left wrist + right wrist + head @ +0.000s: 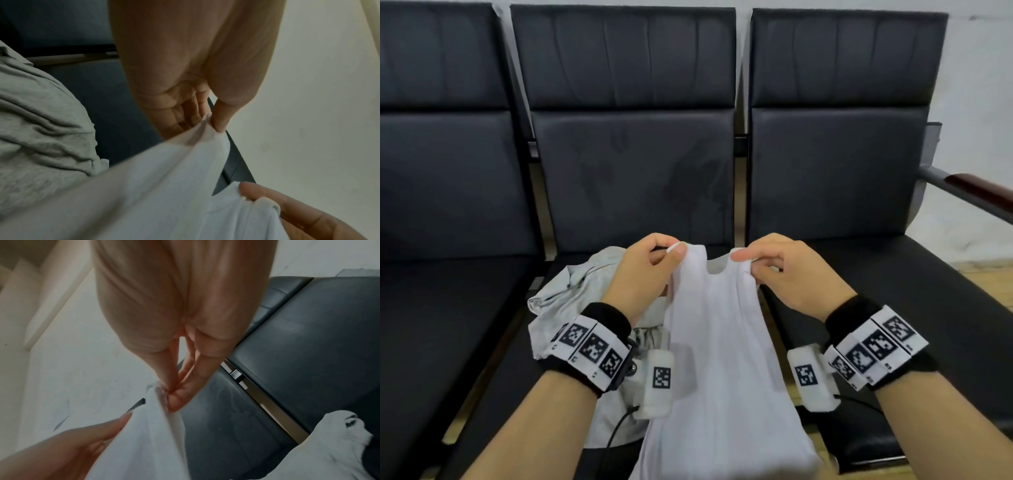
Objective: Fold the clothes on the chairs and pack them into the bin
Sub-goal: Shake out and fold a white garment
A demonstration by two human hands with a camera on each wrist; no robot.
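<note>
You've got a plain white top (715,342) over a pale grey garment (571,294), black chairs (633,178), black-and-white checkered wristbands (592,349).

Black wristbands (606,317) with white square-coded tags, white camera blocks (658,383), thin black cable (619,428).

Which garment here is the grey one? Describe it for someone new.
Start at the middle chair in the black row. On its seat, under the left hand, lies the grey garment: crumpled and unheld, unlike the white top pinched up by both hands.
</note>
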